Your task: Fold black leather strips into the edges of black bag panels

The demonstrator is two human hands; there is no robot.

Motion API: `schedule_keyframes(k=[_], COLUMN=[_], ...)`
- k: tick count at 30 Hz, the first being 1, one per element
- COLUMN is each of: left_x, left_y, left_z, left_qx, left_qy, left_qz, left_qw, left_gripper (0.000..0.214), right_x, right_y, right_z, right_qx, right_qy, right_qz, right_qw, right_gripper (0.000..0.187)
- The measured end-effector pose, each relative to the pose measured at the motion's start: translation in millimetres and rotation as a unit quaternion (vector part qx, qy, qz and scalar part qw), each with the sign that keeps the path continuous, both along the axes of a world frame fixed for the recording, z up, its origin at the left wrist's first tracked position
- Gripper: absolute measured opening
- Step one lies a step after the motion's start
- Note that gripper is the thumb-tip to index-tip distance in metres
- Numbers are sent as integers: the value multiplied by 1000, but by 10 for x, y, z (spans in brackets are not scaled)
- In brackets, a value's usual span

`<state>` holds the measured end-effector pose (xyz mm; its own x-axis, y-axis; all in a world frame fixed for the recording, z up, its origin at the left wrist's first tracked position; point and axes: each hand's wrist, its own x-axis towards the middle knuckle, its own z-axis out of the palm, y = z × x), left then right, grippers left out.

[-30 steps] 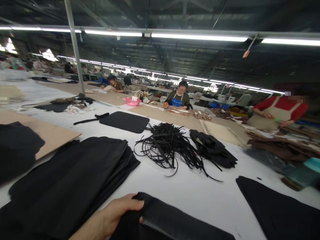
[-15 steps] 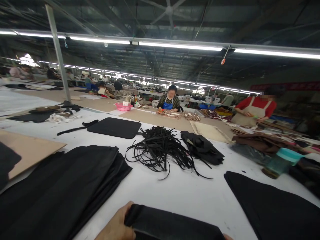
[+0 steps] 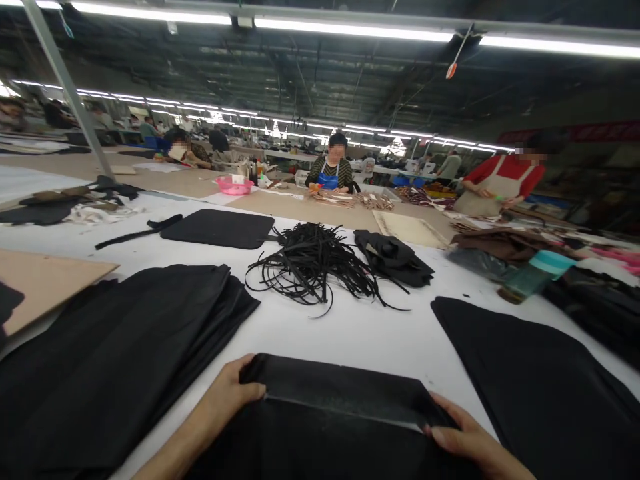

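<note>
A black fabric piece (image 3: pixel 330 407) lies on the white table (image 3: pixel 350 333) right in front of me, its far edge folded over into a band. My left hand (image 3: pixel 230 397) grips the band's left corner, fingers curled around it. My right hand (image 3: pixel 467 440) presses on the band's right corner, fingers closed over the cloth.
A stack of black fabric (image 3: pixel 115 353) lies to the left, another black sheet (image 3: pixel 530 380) to the right. A tangle of black straps (image 3: pixel 315 267), a black bundle (image 3: pixel 393 257) and a black pad (image 3: pixel 217 228) lie farther back. A teal-lidded bottle (image 3: pixel 530 277) stands at right. Several people work at far tables.
My view has tilted down and the fabric piece has come nearer. My right hand has come into view on the fold's right corner; my left hand still holds the left corner.
</note>
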<state>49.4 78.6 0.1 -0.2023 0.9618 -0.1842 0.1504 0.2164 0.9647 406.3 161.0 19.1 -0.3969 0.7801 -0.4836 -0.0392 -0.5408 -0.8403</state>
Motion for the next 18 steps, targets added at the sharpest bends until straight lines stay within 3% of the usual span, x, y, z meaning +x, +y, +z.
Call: schedule_keyframes(k=[4, 8, 11, 14, 18], left_x=[-186, -224, -91, 84, 164], left_y=[11, -122, -296, -431, -483], left_z=[-7, 69, 89, 41, -76], left_qx=[1, 59, 80, 40, -18], left_qy=[133, 296, 457, 560, 628], left_qz=[54, 106, 0, -117, -170], left_qw=[990, 947, 886, 819, 759], left_gripper=[27, 33, 37, 54, 71], right_x=[-53, -26, -15, -12, 9], right_y=[68, 151, 177, 179, 178], right_z=[-74, -174, -195, -200, -214], right_qx=[83, 223, 266, 283, 285], right_qy=[-134, -269, -313, -336, -361], right_qz=[8, 55, 83, 90, 87], right_qw=[987, 935, 908, 894, 884], right_gripper=[55, 41, 33, 30, 35])
